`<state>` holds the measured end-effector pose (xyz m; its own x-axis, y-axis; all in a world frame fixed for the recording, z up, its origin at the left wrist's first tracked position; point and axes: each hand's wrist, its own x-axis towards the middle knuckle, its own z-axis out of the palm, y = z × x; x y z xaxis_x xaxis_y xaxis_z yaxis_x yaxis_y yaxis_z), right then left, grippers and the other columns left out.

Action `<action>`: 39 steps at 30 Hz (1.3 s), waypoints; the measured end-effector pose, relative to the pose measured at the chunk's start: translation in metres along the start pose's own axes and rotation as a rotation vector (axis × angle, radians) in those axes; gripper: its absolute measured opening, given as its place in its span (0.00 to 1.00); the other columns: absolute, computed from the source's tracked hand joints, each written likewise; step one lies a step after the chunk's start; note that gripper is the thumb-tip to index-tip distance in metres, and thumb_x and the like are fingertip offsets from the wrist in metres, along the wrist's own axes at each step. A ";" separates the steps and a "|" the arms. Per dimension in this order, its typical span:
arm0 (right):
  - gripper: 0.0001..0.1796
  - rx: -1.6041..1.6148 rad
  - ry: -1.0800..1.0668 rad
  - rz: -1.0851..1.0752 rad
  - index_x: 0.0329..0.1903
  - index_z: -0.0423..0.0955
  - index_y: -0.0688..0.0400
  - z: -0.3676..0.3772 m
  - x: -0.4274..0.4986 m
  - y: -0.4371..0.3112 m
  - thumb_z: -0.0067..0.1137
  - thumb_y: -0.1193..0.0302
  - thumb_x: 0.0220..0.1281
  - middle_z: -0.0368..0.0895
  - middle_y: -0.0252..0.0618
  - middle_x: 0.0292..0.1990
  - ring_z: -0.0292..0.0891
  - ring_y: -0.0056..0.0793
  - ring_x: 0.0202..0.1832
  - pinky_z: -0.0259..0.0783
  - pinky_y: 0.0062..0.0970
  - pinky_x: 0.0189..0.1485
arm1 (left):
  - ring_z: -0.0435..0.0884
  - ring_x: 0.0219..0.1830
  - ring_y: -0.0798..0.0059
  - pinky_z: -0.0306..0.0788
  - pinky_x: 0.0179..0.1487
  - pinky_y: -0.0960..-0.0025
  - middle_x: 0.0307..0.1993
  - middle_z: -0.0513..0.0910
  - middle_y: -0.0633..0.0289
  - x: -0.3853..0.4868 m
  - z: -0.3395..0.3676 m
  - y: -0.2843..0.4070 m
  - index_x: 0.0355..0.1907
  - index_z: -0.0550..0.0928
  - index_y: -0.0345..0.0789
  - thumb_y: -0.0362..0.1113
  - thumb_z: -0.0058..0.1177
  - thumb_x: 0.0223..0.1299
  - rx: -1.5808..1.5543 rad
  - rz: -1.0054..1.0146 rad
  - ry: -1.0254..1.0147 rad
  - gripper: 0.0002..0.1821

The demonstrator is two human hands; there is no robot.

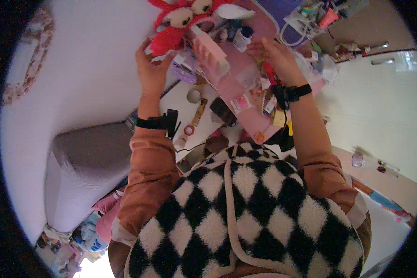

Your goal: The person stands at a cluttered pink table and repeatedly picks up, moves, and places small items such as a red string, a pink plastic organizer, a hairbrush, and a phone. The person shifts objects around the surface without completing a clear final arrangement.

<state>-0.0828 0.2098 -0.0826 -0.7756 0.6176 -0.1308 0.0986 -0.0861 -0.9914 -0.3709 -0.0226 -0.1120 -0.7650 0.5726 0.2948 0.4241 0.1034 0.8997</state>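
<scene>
My left hand [154, 66] is at the upper left, its thumb and fingers around the lower end of a red plush toy [167, 41] with large pale eyes. My right hand [276, 57] is over the right side of a pink tabletop [241, 64], near a white bottle with a dark cap [243, 37]. A red object [269, 71] shows under its palm; whether the hand grips it cannot be told. Between the hands stands a pink-and-white box [208, 48]. A purple item [185, 71] lies just right of my left hand.
A pink packet [241, 103] and a yellow square item [279, 118] lie towards the near end of the pink tabletop. Below it a white surface holds a tape roll [189, 130] and a dark box [223, 110]. A white-handled bag [295, 29] stands at upper right, a grey padded seat [93, 151] at left.
</scene>
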 end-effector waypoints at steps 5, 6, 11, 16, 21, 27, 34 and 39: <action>0.22 0.034 0.296 0.178 0.59 0.75 0.64 -0.055 -0.049 0.014 0.54 0.59 0.75 0.85 0.42 0.51 0.82 0.29 0.52 0.75 0.26 0.56 | 0.83 0.48 0.71 0.79 0.42 0.71 0.64 0.70 0.52 -0.035 -0.020 -0.006 0.68 0.65 0.30 0.31 0.71 0.55 0.069 -0.105 0.055 0.40; 0.22 -0.043 0.311 0.228 0.59 0.75 0.64 -0.067 -0.056 0.022 0.54 0.59 0.75 0.85 0.42 0.50 0.82 0.29 0.51 0.74 0.26 0.56 | 0.83 0.47 0.71 0.77 0.42 0.72 0.63 0.70 0.51 -0.046 -0.024 -0.010 0.66 0.68 0.29 0.30 0.69 0.57 0.070 -0.065 0.061 0.35; 0.21 -0.623 0.170 0.240 0.58 0.76 0.61 -0.080 -0.084 0.109 0.60 0.61 0.70 0.83 0.43 0.50 0.81 0.31 0.51 0.74 0.30 0.55 | 0.82 0.43 0.78 0.76 0.42 0.73 0.50 0.81 0.60 -0.126 -0.015 -0.033 0.56 0.78 0.34 0.27 0.63 0.62 0.204 -0.311 -0.093 0.19; 0.20 -0.844 0.035 -0.171 0.57 0.76 0.56 -0.043 -0.091 0.166 0.63 0.69 0.62 0.75 0.48 0.51 0.72 0.48 0.57 0.72 0.41 0.58 | 0.81 0.48 0.59 0.76 0.51 0.61 0.45 0.82 0.56 -0.195 0.059 -0.024 0.53 0.79 0.38 0.27 0.63 0.56 0.251 -0.146 -0.597 0.20; 0.21 -1.048 0.089 -0.365 0.52 0.78 0.54 -0.017 -0.060 0.174 0.63 0.73 0.52 0.73 0.48 0.49 0.70 0.52 0.56 0.71 0.45 0.59 | 0.70 0.63 0.48 0.70 0.64 0.55 0.57 0.73 0.48 -0.221 0.159 -0.026 0.60 0.74 0.36 0.33 0.68 0.47 0.403 0.059 -0.613 0.34; 0.15 -1.280 -0.106 -0.368 0.44 0.78 0.56 -0.017 -0.006 0.199 0.59 0.76 0.49 0.76 0.46 0.47 0.73 0.50 0.54 0.73 0.45 0.53 | 0.72 0.61 0.46 0.69 0.63 0.50 0.55 0.76 0.51 -0.231 0.215 -0.052 0.64 0.72 0.36 0.46 0.67 0.54 0.700 -0.061 -0.637 0.36; 0.07 -1.121 -0.234 -0.176 0.37 0.79 0.59 -0.012 0.036 0.242 0.53 0.76 0.57 0.80 0.52 0.39 0.79 0.53 0.45 0.75 0.44 0.48 | 0.82 0.48 0.54 0.76 0.53 0.58 0.48 0.82 0.49 -0.280 0.189 -0.063 0.62 0.72 0.31 0.49 0.71 0.53 0.351 -0.441 -0.385 0.39; 0.06 -1.047 -0.590 -0.260 0.35 0.79 0.60 0.022 0.017 0.252 0.53 0.76 0.56 0.81 0.54 0.38 0.79 0.54 0.44 0.74 0.46 0.47 | 0.84 0.39 0.61 0.77 0.47 0.63 0.36 0.85 0.56 -0.329 0.161 -0.077 0.50 0.78 0.33 0.42 0.72 0.51 0.149 -0.700 -0.162 0.27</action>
<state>-0.0849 0.1810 -0.3350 -0.9831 0.0516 -0.1757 0.1414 0.8235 -0.5494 -0.0737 -0.0879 -0.3300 -0.8045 0.4437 -0.3949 -0.0674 0.5923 0.8029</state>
